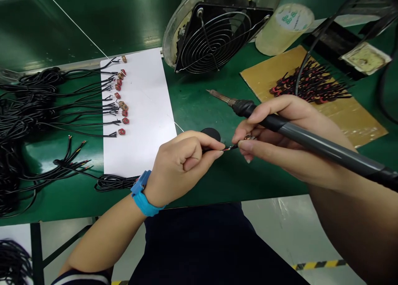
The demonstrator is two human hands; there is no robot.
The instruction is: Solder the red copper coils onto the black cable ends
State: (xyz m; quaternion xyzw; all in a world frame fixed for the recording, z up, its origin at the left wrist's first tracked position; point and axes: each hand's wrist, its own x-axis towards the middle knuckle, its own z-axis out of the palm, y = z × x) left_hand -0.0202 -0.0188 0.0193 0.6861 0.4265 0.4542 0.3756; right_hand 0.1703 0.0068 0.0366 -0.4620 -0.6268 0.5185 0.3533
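Observation:
My left hand (183, 164), with a blue wristband (146, 200), pinches a thin black cable between thumb and forefinger. Short coloured wires (229, 148) run from those fingertips toward my right hand (314, 164). Lying across my right hand is a soldering iron (298, 134), its tip (213, 92) pointing up and left, apart from the wires. The right thumb and fingers also pinch a small part at the wire ends, mostly hidden by the fingertips. A dark round disc (212, 133) lies just behind my left fingers.
White paper (143, 110) holds cable ends beside small red and brown round parts (124, 121). Black cables (27, 98) pile up at left. A black fan (214, 48) stands behind, near a yellowish cylinder (273, 36). Cardboard (367, 127) carries many red-and-black pieces (311, 81).

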